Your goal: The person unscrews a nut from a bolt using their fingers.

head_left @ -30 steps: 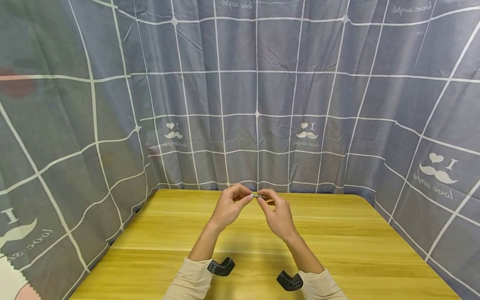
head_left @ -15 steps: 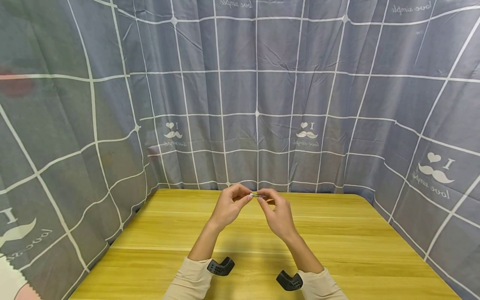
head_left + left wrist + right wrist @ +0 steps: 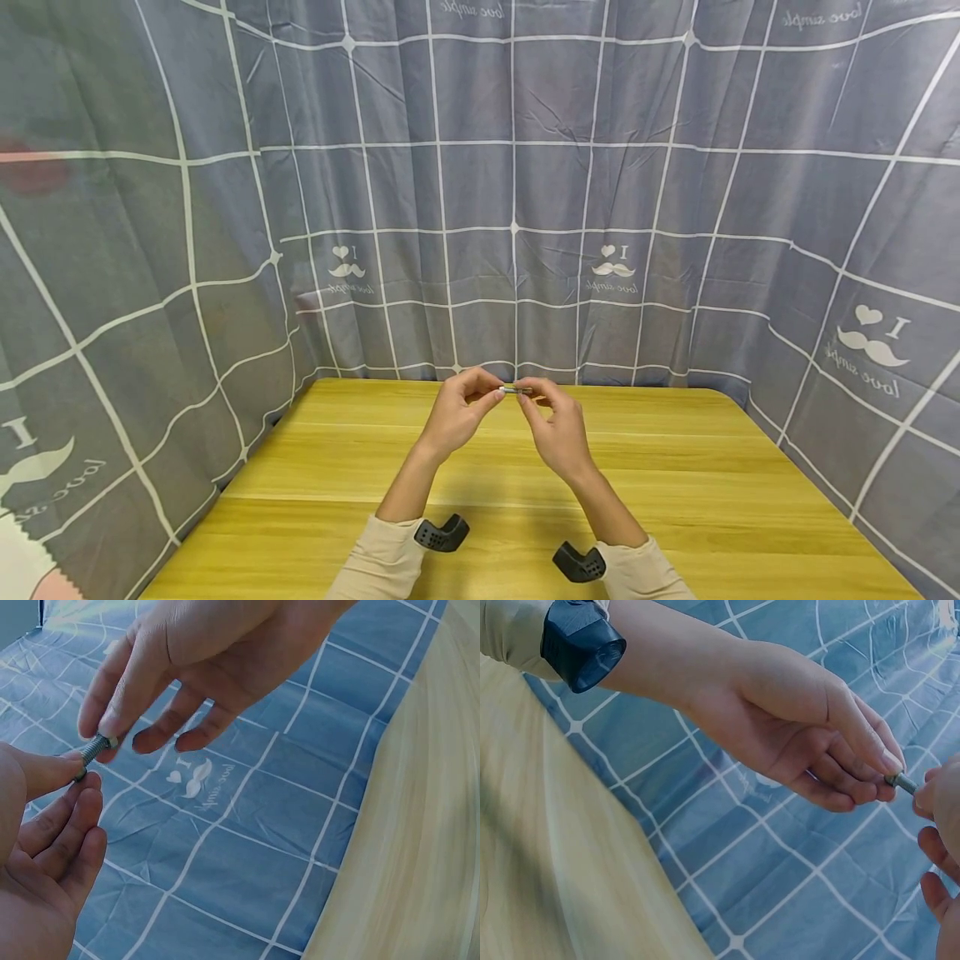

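Observation:
A small metal bolt (image 3: 512,390) with a threaded shank spans the gap between my two hands, held up over the far part of the table in the head view. My left hand (image 3: 455,414) pinches its head end between thumb and fingertips. In the left wrist view the thread of the bolt (image 3: 91,751) shows plainly. A nut (image 3: 112,741) sits around the shank toward the other end, under the thumb tip of my right hand (image 3: 553,429), whose thumb and forefinger pinch it. The remaining fingers of the right hand (image 3: 195,682) hang loosely bent.
Below the hands lies a wooden table (image 3: 495,533) with a yellowish grain. Grey curtains (image 3: 555,192) with a white grid surround it at the back and both sides. Black wrist cameras (image 3: 442,533) sit at the beige sleeves (image 3: 378,558).
My right thumb and fingertips have shifted very slightly to the right at the nut. The left hand and both arms stay where they were.

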A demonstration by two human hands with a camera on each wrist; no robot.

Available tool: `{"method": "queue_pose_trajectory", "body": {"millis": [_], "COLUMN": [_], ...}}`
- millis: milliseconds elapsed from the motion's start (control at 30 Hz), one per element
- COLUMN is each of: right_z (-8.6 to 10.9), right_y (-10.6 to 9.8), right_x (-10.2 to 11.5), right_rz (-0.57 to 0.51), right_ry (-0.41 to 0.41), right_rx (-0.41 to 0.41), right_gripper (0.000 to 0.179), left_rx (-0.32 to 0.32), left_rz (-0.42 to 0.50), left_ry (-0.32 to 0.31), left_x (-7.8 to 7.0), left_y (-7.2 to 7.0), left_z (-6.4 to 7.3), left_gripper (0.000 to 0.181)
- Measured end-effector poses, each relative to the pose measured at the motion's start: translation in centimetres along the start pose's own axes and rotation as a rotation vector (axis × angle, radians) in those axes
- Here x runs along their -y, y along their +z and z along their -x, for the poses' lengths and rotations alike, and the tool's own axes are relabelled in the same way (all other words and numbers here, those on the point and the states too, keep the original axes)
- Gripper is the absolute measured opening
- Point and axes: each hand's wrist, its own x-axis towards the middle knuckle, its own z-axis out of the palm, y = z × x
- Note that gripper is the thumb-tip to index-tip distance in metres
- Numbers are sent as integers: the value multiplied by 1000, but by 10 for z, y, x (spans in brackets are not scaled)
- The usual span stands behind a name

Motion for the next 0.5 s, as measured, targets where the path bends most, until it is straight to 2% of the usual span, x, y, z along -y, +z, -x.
{"method": "queue_pose_trajectory", "body": {"millis": [133,267,367,500], "right_z": [0,1,0,0], "right_y": [1,1,1,1], "right_x": [1,0,0,0], "right_rz": [-16,-7,8,-9], "right_ry": [23,58,45,29], "right_rx": [8,9,9,13], "right_gripper": [31,22,15,24], "left_rx": [-3,4,7,4], "left_rz": [1,7,9,5], "left_ry": [-3,-4,-1,2], "left_x": [1,1,1,1], "left_y": [0,0,-1,-1], "left_z": [0,0,0,0], "left_gripper": [5,6,6,5]}}
